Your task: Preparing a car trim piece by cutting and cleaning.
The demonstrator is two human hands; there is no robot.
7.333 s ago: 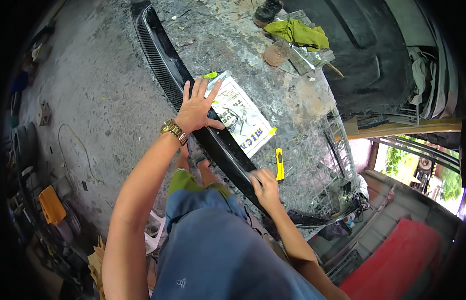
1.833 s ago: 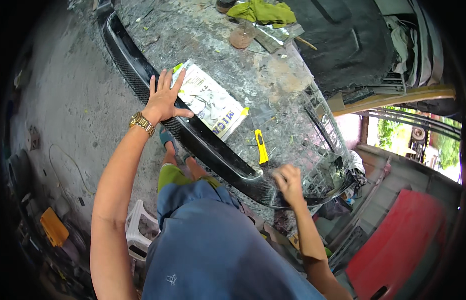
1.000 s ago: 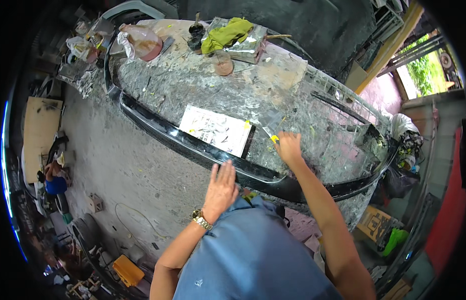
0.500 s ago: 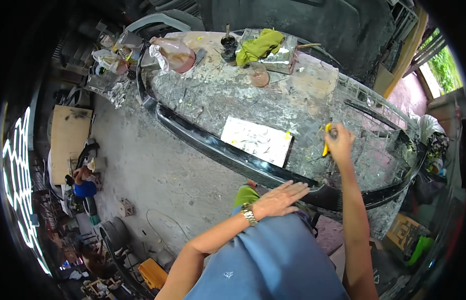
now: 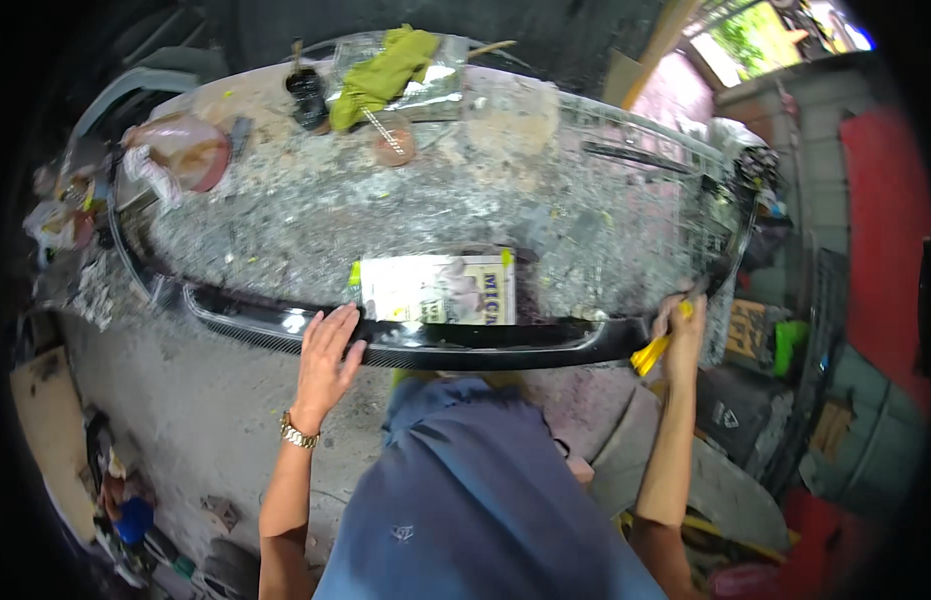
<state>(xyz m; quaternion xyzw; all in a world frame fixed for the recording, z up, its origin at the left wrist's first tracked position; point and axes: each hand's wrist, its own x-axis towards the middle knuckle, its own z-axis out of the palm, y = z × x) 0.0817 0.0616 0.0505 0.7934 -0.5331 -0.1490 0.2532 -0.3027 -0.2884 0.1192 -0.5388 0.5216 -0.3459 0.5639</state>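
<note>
A long, black, curved car bumper lip (image 5: 456, 343) with a carbon-weave strip runs along the workbench's near edge, its ends curving back at both sides. My left hand (image 5: 329, 355) lies on it left of the middle, fingers stretched out, holding nothing. At the lip's right bend, my right hand (image 5: 684, 330) is closed on a slim yellow tool (image 5: 651, 354); motion blur hides its exact kind. Whether that hand also touches the lip I cannot tell. Behind the lip's middle, a printed white sheet (image 5: 441, 285) with yellow tabs lies on the bench.
On the worn workbench (image 5: 466, 200) stand a pinkish jug (image 5: 191, 152), a black pot with a brush (image 5: 307, 98) and a small cup (image 5: 394, 145). A green cloth (image 5: 386, 75) lies on a silvery block. A person in blue (image 5: 134, 518) sits at the far left.
My view has turned to the right. My right hand has come from over the bench to the lip's right bend with the yellow tool. The left hand has slid leftward along the lip.
</note>
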